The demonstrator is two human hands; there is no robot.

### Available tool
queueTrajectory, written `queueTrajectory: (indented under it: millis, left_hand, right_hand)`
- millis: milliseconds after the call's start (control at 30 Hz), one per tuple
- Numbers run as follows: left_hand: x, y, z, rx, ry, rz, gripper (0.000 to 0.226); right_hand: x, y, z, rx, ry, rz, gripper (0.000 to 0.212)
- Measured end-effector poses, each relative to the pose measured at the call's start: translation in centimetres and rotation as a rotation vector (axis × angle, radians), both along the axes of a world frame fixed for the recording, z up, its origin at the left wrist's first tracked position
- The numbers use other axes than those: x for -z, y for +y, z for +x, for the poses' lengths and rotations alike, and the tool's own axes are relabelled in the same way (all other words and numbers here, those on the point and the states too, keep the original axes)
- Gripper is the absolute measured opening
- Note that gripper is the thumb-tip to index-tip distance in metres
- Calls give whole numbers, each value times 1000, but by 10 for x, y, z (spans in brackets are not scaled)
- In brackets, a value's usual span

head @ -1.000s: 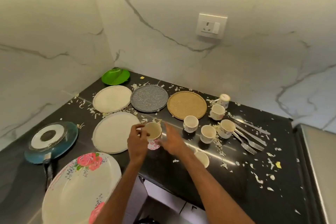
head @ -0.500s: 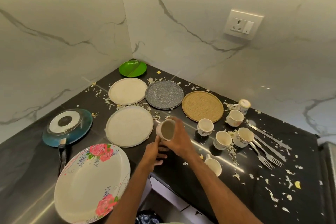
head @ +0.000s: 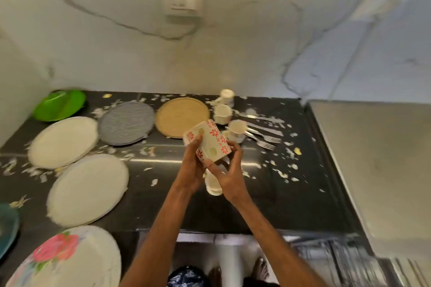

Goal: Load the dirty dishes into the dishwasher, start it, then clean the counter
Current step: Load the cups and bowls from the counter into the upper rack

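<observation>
Both hands meet over the middle of the black counter [head: 291, 205] and hold a white cup with red flowers [head: 211, 141] in the air, tipped well over on its side; blur hides which end is its mouth. The left hand [head: 191, 168] grips it from the near left, thumb up along its side, and the right hand [head: 229, 176] curls round it from the right, fingertips against its far-right end. Below and between the wrists a plain white cup [head: 213, 185] stands on the counter. Beyond the hands three more small cups [head: 236, 129] stand in a row running to the far wall, with forks [head: 264, 138] and other cutlery just to their right. To the left lie a tan plate [head: 182, 115], a grey plate [head: 127, 123], a green plate [head: 59, 105], two white plates [head: 87, 190], and a rose-patterned plate [head: 70, 258] at the near left. Pale food scraps [head: 279, 173] litter the counter. A steel surface [head: 377, 170] adjoins on the right, and blurred rack wires [head: 338, 261] show at the near right.
</observation>
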State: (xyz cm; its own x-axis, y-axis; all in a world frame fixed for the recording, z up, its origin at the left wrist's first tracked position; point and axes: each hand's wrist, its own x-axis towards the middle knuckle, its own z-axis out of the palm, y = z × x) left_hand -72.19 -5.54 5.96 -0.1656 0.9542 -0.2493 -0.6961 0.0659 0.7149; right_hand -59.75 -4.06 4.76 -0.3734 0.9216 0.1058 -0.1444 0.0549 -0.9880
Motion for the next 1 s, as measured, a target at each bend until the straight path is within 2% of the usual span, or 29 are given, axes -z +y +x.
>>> queueTrajectory:
  millis: [167,300,367,500,633,733,867,933,1000]
  left_hand:
    - [-13,33,97,124,262,21,85]
    - [-15,34,185,369,292,104,63]
    - [-22,28,219,441,294,105,68]
    - [-28,25,272,597,405,159,98]
    - [-26,23,324,820,575,287,97]
    - [-18,12,373,952,701,337,94]
    - [3,-18,456,856,906,194,77]
    - [23,-35,498,778,1020,106,79]
    - [42,-55,533,715,1124,64,85]
  right_hand:
    - [-17,3,90,299,76,-62,50]
    - [-24,1,162,624,74,-41,35]
    - [-24,-3,201,673,101,-31,26]
    - [-24,-12,279,760,173,-67,21]
    - [-15,-31,369,714,199,-136,28]
    - [-4,-44,432,668,96,-229,27]
    - [29,-69,509,707,-151,-418,49]
    - [41,-91,544,759,-253,-493,50]
    - [46,-114,572,785,-271,-594,47]
